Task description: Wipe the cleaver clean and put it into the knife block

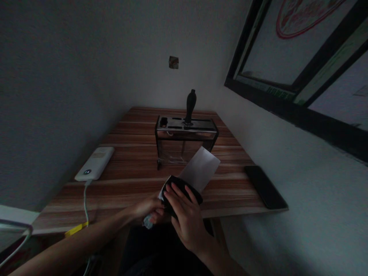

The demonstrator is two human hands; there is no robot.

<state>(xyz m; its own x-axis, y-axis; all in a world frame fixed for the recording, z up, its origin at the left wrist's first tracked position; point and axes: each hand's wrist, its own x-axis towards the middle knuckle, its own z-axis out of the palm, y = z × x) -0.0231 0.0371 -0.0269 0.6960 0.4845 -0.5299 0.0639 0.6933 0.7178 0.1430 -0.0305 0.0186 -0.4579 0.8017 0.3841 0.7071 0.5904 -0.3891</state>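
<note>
Close to the table's front edge, a black piece (179, 188) is between my hands, and a pale flat rectangular plate (201, 168) sticks out of it, slanting up to the right. I cannot tell exactly what kind of thing it is. My right hand (184, 212) lies over the black piece with its fingers pressed on top. At its left end my left hand (151, 209) is curled in a grip, partly hidden. A crumpled whitish scrap (147, 221) pokes out below the left fingers. Behind them stands a metal-topped box (186, 128) with clear sides and an upright dark handle (191, 105).
The striped wooden table (129, 130) sits against the walls. A white power bank (96, 163) with a white cable (85, 199) and yellow tag (76, 229) lies on the left. At the right edge is a black phone (266, 187). A dark frame (276, 94) lines the right wall.
</note>
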